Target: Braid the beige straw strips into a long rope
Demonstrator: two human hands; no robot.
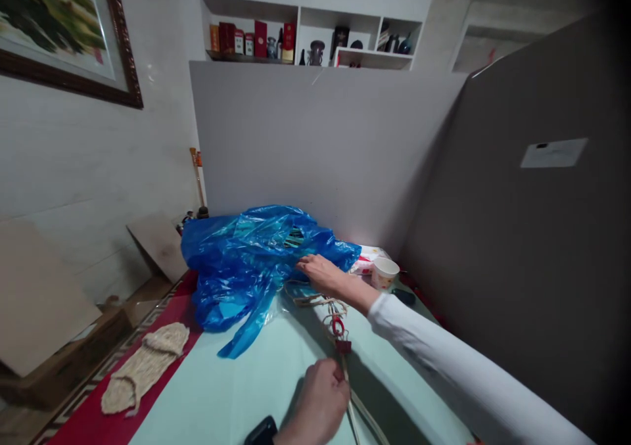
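A thin pale straw cord [346, 386] passes along the fist of my left hand [321, 398], whose thumb and fingers are pinched on it at the front of the table. Farther up, a dark red binder clip [343, 346] and a red ring [338, 327] sit on the strands, above which is a loose tangle of straw cord [331, 305]. My right hand [323, 275] reaches to the near right side of a crumpled blue plastic bag [231, 261]. Its fingertips are drawn together against the film; exactly what they pinch is partly hidden. Greenish strips show through the bag's opening.
A woven straw sole [145, 366] lies on the red cloth border [111, 415] at the left. Behind my right forearm stand a paper cup [384, 273] and a dark object [403, 296]. Grey panels [325, 149] enclose the back and right of the pale green tabletop [221, 399].
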